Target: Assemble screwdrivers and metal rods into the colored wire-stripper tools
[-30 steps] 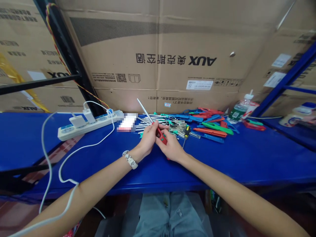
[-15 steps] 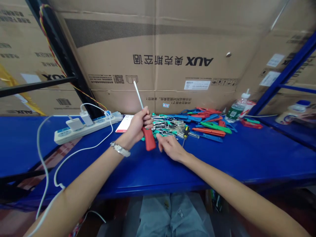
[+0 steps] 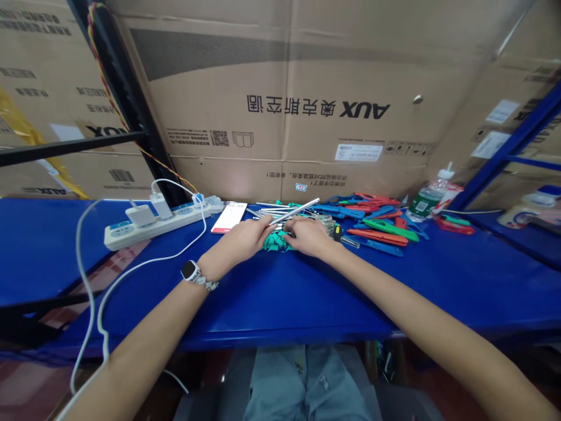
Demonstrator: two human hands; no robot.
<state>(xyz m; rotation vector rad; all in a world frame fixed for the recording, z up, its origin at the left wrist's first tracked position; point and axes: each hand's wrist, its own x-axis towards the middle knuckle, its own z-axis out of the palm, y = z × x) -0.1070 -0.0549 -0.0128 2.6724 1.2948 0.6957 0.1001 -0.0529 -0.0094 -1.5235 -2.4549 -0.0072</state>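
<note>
My left hand (image 3: 249, 237), with a watch on the wrist, is closed at the near left side of a pile of metal pieces with green parts (image 3: 277, 240). A silvery metal rod (image 3: 302, 209) slants up to the right from its fingers, over the pile. The red handle is not visible now; my left hand may cover it. My right hand (image 3: 309, 234) reaches into the pile with bent fingers; what is between them is hidden. Just right of it lies a yellow and black screwdriver (image 3: 337, 232).
Red, blue and green plastic tools (image 3: 377, 225) lie right of the pile, before a bottle (image 3: 427, 199). Left are a white phone-like object (image 3: 229, 217) and a power strip (image 3: 175, 219) with trailing cables. A large cardboard box (image 3: 280, 70) stands behind the blue table (image 3: 298, 304).
My left hand has come down to the pile and the rod has tipped from upright to slanting right. My right hand has moved forward into the pile. The view has shifted slightly.
</note>
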